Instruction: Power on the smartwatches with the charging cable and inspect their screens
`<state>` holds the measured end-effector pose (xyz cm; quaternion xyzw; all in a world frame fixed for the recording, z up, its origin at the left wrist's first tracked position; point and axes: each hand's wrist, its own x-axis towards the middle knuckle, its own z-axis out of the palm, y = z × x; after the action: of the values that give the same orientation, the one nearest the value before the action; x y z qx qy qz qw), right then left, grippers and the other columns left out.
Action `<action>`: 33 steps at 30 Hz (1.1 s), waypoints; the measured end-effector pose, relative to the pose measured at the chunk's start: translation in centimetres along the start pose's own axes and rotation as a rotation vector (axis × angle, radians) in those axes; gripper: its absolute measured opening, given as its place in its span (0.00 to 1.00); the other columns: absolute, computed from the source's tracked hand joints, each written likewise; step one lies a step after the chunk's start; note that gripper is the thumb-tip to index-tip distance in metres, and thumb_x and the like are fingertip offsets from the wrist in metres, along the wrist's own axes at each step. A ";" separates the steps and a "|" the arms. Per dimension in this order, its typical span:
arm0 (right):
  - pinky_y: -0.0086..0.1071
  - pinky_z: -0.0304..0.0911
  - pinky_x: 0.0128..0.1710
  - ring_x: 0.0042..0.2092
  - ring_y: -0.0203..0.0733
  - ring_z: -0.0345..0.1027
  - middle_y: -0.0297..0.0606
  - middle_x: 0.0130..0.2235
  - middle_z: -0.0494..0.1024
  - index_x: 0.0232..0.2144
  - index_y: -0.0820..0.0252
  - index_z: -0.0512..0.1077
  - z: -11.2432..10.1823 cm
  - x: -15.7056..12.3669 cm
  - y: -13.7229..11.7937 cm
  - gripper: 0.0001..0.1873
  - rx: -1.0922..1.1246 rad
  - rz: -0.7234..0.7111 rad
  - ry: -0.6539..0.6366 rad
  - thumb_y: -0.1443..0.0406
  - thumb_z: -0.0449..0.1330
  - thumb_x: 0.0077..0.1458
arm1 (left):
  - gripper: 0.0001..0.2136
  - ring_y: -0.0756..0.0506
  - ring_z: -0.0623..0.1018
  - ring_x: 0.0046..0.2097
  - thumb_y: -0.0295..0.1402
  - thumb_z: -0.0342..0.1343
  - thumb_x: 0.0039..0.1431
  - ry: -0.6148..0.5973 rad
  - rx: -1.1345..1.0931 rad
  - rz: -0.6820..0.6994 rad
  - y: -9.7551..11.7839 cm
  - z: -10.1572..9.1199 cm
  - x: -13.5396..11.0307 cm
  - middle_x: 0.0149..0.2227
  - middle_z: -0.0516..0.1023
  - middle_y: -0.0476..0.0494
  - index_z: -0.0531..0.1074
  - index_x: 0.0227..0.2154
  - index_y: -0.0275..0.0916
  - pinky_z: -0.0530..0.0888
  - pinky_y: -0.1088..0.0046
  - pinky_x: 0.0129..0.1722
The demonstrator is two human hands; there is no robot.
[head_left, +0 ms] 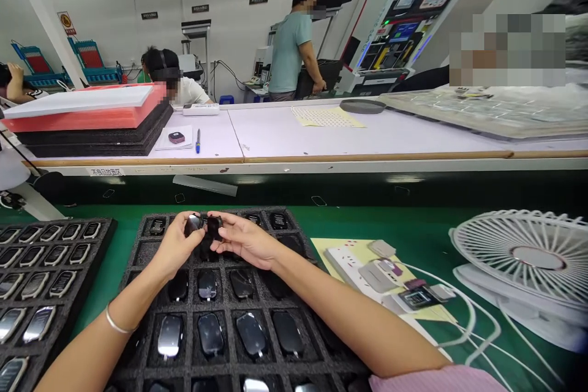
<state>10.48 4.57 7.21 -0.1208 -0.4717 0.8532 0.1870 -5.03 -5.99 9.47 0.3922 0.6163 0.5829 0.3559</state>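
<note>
My left hand (177, 245) is closed on a small glossy, rounded watch screen (193, 224), pinched between thumb and fingers. Close beside it, my right hand (245, 239) grips a dark, squarish watch part (214, 226). Whether the two pieces touch is hard to make out. Both hands are above the far rows of a black foam tray (190, 334). Its compartments hold several dark watch screens, such as this rounded one (251, 334) in a near row. My forearms hide part of the tray.
Another foam tray (55, 324) with several watch cases lies at left. A white power strip (356, 269), cables and a white fan (528, 263) stand at right. Beyond runs a raised shelf (275, 135) with stacked foam (87, 119). Several people are behind it.
</note>
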 end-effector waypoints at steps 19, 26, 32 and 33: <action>0.28 0.68 0.35 0.35 0.35 0.76 0.33 0.36 0.78 0.56 0.55 0.70 0.1 -1.0 0.4 0.29 0.067 -0.024 -0.142 0.61 0.70 0.53 | 0.19 0.46 0.75 0.41 0.35 0.58 0.54 0.094 0.260 0.182 -0.9 0.7 -1.7 0.43 0.75 0.44 0.65 0.49 0.39 0.71 0.68 0.42; 0.29 0.68 0.37 0.35 0.35 0.76 0.34 0.36 0.79 0.56 0.55 0.71 0.1 -1.2 0.2 0.29 0.120 -0.007 -0.172 0.61 0.71 0.53 | 0.19 0.45 0.76 0.42 0.36 0.57 0.55 0.117 0.268 0.184 -0.3 0.9 -2.1 0.45 0.75 0.42 0.66 0.49 0.39 0.72 0.68 0.41; 0.30 0.68 0.37 0.34 0.34 0.75 0.34 0.40 0.78 0.55 0.54 0.71 0.0 -1.2 0.2 0.29 0.122 -0.027 -0.163 0.61 0.71 0.52 | 0.17 0.44 0.76 0.45 0.33 0.55 0.52 0.123 0.278 0.198 -0.3 1.0 -2.2 0.45 0.75 0.42 0.67 0.46 0.39 0.72 0.66 0.44; 0.30 0.68 0.38 0.34 0.34 0.75 0.34 0.39 0.78 0.56 0.54 0.70 0.0 -1.3 0.2 0.29 0.117 -0.027 -0.169 0.61 0.71 0.52 | 0.17 0.44 0.76 0.45 0.32 0.55 0.52 0.123 0.285 0.201 -0.3 1.0 -2.2 0.45 0.75 0.42 0.67 0.46 0.39 0.72 0.66 0.45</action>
<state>11.59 3.98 7.07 -0.0310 -0.4365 0.8839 0.1648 -3.24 -7.54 9.02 0.4619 0.6711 0.5450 0.1981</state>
